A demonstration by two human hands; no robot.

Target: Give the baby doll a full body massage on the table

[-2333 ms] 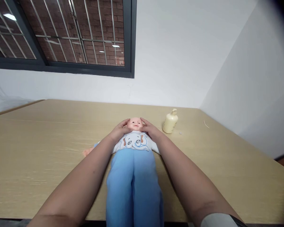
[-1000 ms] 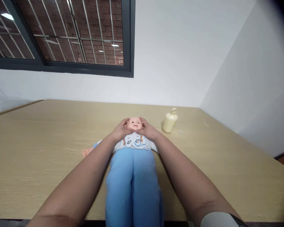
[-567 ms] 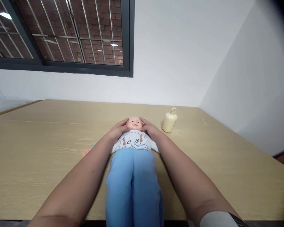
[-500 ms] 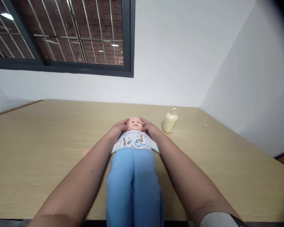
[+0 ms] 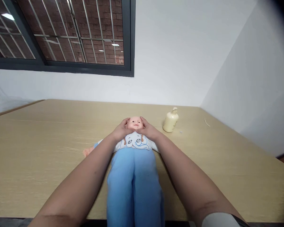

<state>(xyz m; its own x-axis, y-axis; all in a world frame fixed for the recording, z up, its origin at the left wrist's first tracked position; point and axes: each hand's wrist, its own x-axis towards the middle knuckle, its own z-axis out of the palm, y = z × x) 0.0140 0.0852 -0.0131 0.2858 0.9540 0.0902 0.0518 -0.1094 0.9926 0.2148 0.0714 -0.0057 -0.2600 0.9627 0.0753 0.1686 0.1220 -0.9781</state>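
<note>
A baby doll (image 5: 135,122) lies face up on the wooden table, its head toward the wall. It wears a white top with an elephant face (image 5: 134,141) and light blue trousers (image 5: 132,183) that run down past the table's near edge. My left hand (image 5: 121,130) cups the left side of the doll's head, thumb at the chin. On the other side my right hand (image 5: 149,129) cups the head in the same way, its thumb also at the chin. One doll hand (image 5: 87,152) shows beyond my left forearm; the other is hidden.
A cream pump bottle (image 5: 170,121) stands on the table (image 5: 49,151) to the right of the doll. Near it lie a small pale scrap (image 5: 180,132) and a thin white strip (image 5: 207,122). Behind are a white wall (image 5: 170,63) and a barred window (image 5: 78,31).
My thumbs have moved inward from the sides of the doll's head to beneath its chin. Both hands have closed in slightly around the head; the doll stays in place.
</note>
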